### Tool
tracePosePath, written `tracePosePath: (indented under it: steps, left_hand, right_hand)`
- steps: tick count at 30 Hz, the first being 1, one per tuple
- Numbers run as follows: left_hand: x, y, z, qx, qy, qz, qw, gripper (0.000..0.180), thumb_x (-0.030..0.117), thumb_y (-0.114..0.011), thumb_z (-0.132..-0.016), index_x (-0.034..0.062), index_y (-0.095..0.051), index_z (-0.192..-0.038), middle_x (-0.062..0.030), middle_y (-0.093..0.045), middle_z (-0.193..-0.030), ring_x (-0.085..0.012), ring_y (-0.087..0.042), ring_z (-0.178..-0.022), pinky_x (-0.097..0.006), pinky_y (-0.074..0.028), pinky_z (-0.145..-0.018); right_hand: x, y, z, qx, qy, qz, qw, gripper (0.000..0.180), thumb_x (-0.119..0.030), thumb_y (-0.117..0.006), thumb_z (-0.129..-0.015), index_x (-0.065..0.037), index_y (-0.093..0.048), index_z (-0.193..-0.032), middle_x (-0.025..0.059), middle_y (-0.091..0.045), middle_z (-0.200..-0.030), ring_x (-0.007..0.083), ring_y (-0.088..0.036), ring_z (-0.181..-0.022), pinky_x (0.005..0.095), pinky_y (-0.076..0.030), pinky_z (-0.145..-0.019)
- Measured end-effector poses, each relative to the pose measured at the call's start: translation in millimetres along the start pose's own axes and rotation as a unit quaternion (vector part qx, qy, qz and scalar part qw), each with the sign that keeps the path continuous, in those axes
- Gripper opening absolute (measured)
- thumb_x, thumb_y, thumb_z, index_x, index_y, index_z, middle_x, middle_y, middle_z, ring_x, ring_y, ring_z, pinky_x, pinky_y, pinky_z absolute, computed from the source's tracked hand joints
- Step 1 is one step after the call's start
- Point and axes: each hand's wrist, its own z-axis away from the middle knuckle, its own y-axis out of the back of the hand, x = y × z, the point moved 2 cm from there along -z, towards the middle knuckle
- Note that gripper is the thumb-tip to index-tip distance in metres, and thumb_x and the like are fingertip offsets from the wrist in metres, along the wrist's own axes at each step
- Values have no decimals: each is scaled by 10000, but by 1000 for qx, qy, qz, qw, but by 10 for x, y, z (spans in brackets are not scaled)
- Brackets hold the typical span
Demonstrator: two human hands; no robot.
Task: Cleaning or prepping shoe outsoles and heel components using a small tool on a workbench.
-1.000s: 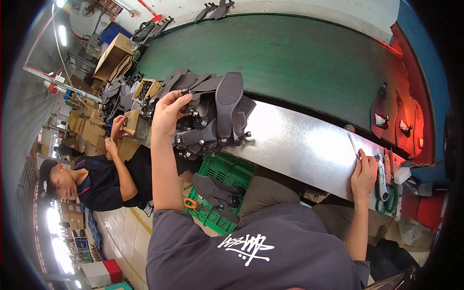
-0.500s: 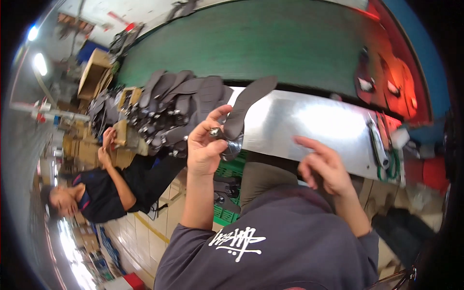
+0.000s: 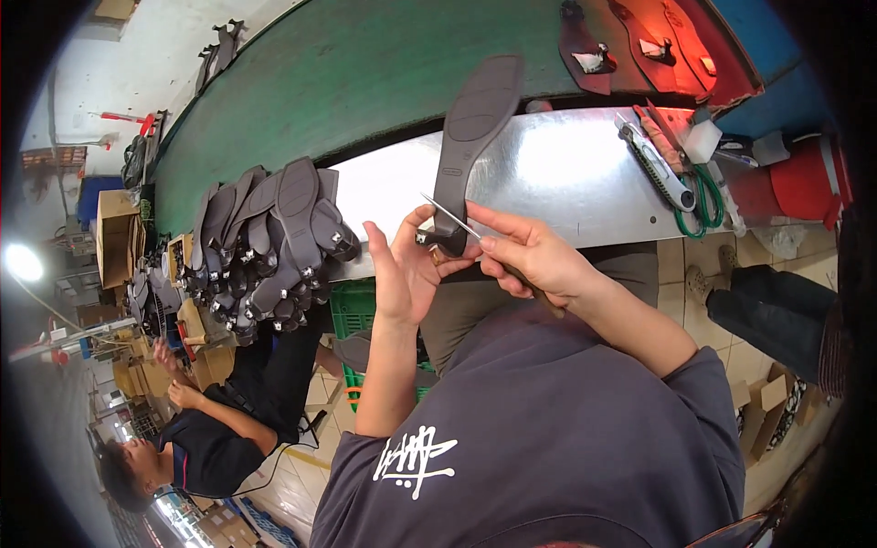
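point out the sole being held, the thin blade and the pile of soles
sole (image 3: pixel 475 119): head view, on its broad grey forepart
blade (image 3: pixel 449 217): head view, mid-length of the thin metal strip
pile of soles (image 3: pixel 274 237): head view, on a sole near the pile's middle

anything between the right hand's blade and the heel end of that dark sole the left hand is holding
Nothing visible. The left hand grips the dark sole at its heel, and the thin blade held by the right hand already lies across that end.

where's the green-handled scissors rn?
Head view, right side: the scissors lie on the metal bench near its right end, beside the box cutter, clear of both hands.
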Motion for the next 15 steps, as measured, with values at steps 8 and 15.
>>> tracePosePath:
  steps: [8,15]
  left_hand:
    - [-230,121,-285,119,34,-66,990,617,589,-302,-970,52,-509,-1191,-99,-653,-846,-219,-665,-726,-337,-546,-631]
    - [-383,-170,-347,199,7,6,980,480,491,-338,-995,56,-539,-1031,-86,-616,-814,-213,-624,-672,-341,-539,-623]
  right_hand:
    - [116,93,-95,38,54,85,994,476,-85,-441,-977,-139,-382,-1446,-8,-501,-685,47,-400,-487,204,-312,-416]
    - [167,43,-99,-6,52,-1,999,583,-108,-457,-976,-178,-219,-1504,29,-541,-706,52,-420,-468,185,-292,-392]
